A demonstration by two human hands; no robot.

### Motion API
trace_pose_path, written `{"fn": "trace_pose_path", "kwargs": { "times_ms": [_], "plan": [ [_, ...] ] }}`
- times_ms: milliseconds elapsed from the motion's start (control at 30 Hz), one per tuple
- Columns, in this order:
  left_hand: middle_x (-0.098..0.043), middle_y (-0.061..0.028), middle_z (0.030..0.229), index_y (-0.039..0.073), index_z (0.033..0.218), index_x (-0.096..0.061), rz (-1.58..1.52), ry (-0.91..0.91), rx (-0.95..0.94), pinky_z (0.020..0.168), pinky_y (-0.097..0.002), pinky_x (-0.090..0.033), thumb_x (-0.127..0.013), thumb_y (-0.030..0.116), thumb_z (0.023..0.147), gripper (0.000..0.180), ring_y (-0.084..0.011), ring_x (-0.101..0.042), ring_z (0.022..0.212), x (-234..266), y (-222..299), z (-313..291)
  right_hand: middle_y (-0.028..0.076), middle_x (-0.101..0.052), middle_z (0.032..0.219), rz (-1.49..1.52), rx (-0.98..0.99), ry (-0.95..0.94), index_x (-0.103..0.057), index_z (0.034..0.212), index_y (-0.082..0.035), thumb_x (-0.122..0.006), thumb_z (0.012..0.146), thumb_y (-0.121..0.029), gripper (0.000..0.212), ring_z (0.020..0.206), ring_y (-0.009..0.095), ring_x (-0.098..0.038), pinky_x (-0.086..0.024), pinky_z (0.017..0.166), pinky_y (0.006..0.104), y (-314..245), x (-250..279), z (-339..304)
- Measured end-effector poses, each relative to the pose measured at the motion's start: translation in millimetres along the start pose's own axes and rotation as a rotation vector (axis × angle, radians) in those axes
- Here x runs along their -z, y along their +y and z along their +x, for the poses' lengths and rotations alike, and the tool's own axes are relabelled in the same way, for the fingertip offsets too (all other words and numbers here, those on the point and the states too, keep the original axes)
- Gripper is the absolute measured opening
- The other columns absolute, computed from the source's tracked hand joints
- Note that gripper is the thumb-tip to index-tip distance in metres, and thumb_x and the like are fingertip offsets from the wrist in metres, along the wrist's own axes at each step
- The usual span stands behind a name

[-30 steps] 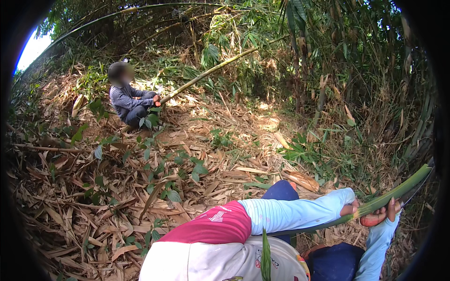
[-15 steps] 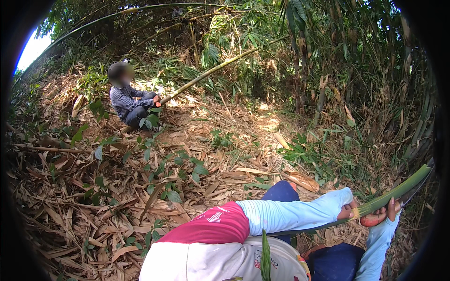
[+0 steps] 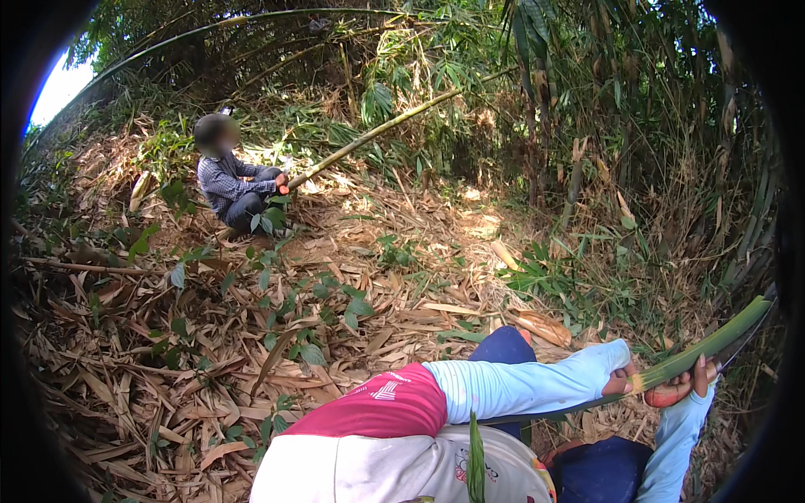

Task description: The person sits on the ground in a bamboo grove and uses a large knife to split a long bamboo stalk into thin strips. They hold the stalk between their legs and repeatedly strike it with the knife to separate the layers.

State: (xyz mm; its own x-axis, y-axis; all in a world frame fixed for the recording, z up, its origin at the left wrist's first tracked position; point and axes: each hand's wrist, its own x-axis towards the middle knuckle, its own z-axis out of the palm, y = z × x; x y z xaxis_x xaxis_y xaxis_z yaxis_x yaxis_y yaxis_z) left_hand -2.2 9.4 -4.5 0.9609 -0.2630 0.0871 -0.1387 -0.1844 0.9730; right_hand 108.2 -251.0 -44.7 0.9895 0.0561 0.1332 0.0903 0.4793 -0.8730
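Note:
A long green split of bamboo [image 3: 713,342] slants across the lower right, with a pale band at a node near my hands. My left hand [image 3: 619,381] is closed round it just left of that band, and the length beyond runs under my left forearm. Close by on the right, my right hand [image 3: 701,379] is closed on the reddish-brown rounded handle of a knife [image 3: 664,394], its fingertips touching the bamboo. The thin dark blade [image 3: 743,345] lies along the underside of the bamboo, partly hidden by it.
Another person [image 3: 231,180] squats at the back left, hands on a long bamboo pole [image 3: 377,130] that rises to the right. Dry leaves and sheaths cover the ground. Dense bamboo stems [image 3: 579,168] stand at the right, and small green plants [image 3: 306,335] grow ahead of me.

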Motion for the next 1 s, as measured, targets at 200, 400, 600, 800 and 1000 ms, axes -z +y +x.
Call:
{"fn": "trace_pose_path", "kwargs": {
  "times_ms": [200,400,600,800,1000],
  "plan": [
    [-0.062,-0.008,0.085,-0.001,0.105,-0.061,0.017,-0.023,0.02,0.07,-0.0286,-0.049,-0.067,0.024,0.08,0.036,-0.0136,-0.06,0.079,1,-4,-1,0.005,-0.061,0.078,-0.069,0.017,0.011,-0.05,0.107,-0.008,-0.06,0.094,-0.031,0.029,0.055,0.005,-0.043,-0.037,0.049,0.0198,-2,-13,-7],
    [-0.06,-0.0139,0.087,0.001,0.109,-0.06,0.245,0.12,-0.241,0.072,-0.0334,-0.049,-0.073,0.021,0.077,0.04,-0.0263,-0.061,0.081,-14,-1,7,0.009,-0.064,0.083,-0.044,0.066,-0.001,-0.047,0.111,-0.008,-0.061,0.093,-0.029,0.031,0.055,0.005,-0.044,-0.039,0.049,0.02,-1,-8,-7],
    [-0.061,-0.0176,0.082,0.0,0.1,-0.06,0.582,-0.169,0.218,0.071,-0.037,-0.049,-0.08,0.02,0.072,0.04,-0.0346,-0.058,0.076,-20,20,49,0.004,-0.057,0.087,0.017,0.057,0.068,-0.043,0.113,-0.011,-0.066,0.09,-0.021,0.034,0.058,0.008,-0.05,-0.046,0.047,0.0263,-14,-30,-16],
    [-0.057,-0.0147,0.076,0.002,0.106,-0.053,0.278,0.225,-0.169,0.059,-0.0397,-0.045,-0.065,0.017,0.085,0.028,-0.0282,-0.059,0.066,10,30,14,0.01,-0.06,0.104,-0.039,0.041,0.078,-0.04,0.117,-0.013,-0.066,0.09,-0.018,0.038,0.056,0.01,-0.051,-0.051,0.046,0.0297,-25,-59,-35],
    [-0.065,-0.0099,0.086,0.0,0.107,-0.049,-0.092,0.594,-0.328,0.06,-0.0287,-0.054,-0.06,0.015,0.089,0.026,-0.0165,-0.064,0.068,76,56,59,0.011,-0.06,0.104,-0.062,0.03,0.105,-0.043,0.115,-0.013,-0.067,0.088,-0.014,0.036,0.059,0.012,-0.053,-0.053,0.047,0.0335,-29,-47,-39]
  ]
}}
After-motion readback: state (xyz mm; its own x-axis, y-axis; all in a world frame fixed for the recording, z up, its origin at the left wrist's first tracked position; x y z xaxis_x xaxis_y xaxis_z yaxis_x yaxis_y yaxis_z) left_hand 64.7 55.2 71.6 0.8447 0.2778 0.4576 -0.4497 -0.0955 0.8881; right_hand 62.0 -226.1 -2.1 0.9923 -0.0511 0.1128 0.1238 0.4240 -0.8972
